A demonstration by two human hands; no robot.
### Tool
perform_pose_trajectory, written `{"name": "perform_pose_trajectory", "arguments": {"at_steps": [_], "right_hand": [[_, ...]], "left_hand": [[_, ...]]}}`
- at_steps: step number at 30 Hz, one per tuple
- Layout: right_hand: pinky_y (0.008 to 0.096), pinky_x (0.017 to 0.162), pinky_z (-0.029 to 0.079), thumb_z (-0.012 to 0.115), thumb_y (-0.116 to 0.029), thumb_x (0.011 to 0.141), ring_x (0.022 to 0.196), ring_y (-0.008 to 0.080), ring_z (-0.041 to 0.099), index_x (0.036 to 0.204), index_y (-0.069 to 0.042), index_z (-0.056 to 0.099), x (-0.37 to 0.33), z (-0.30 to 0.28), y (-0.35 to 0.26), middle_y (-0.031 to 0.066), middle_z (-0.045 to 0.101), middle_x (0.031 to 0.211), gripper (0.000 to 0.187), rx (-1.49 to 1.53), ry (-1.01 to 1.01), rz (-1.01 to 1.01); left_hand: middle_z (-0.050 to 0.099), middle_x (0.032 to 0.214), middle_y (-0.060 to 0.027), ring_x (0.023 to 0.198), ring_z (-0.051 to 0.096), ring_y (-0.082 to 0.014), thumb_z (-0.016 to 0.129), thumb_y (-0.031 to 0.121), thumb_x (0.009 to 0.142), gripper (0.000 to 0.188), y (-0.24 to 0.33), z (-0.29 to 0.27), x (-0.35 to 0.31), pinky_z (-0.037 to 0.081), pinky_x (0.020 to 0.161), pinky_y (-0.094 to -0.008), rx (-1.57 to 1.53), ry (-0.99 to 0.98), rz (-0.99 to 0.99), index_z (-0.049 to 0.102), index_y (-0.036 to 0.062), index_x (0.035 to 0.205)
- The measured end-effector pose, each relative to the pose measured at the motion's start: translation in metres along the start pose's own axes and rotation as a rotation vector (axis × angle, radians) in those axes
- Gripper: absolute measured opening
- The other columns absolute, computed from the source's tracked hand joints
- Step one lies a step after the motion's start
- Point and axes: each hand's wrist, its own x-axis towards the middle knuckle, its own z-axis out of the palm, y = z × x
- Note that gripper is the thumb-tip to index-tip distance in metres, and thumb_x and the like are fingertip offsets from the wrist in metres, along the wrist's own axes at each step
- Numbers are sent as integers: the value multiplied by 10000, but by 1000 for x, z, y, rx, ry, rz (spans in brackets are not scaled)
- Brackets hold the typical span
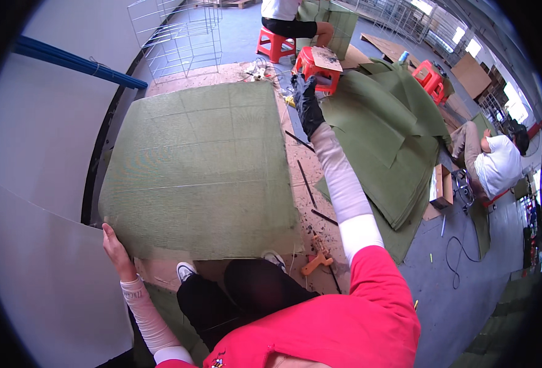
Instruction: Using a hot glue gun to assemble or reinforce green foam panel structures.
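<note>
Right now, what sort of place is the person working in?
Probably a factory or workshop floor: a bare wire-grid frame stands near the wall, large green sheets lie heaped to the right, and a co-worker sits on a red plastic stool.

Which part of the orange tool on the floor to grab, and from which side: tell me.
Take the bright orange handle, coming in from the near left, by the person's knees. The tool lies flat with its handle jutting out that way, so fingers could likely wrap it without touching the body.
</note>
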Motion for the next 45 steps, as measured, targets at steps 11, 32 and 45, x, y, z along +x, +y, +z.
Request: {"name": "perform_pose_trajectory", "arguments": {"at_steps": [11, 32, 45], "right_hand": [[366, 1138, 337, 498, -515, 999, 1407, 249, 395, 1514, -27, 337, -40, 52, 5, 141, 405, 1535, 727, 299, 108, 81], [320, 530, 376, 481, -468, 1031, 522, 158, 486, 659, -114, 554, -325, -111, 100, 3, 533, 597, 519, 435, 957, 366], [474, 813, 535, 685, -346, 810, 960, 352, 682, 925, -124, 635, -596, -111, 229, 162, 701, 950, 255, -1324, 390, 1065]], "left_hand": [[521, 1426, -217, 1290, 512, -261, 354, 589, 1040, 819, -16, -10, 13, 371, 1099, -349, 34, -52, -14, 403, -122, 1442], [350, 1578, -168, 1463, 320, -328, 344, 381, 1091, 565, 38, 34, -61, 264, 1188, -407, 584, 67, 646, 338, 14, 1521], [417, 1526, -173, 1412, 390, -330, 344, 570, 1043, 718, 45, 15, -104, 278, 1171, -426, 766, 146, 479, 387, 10, 1491]]}}
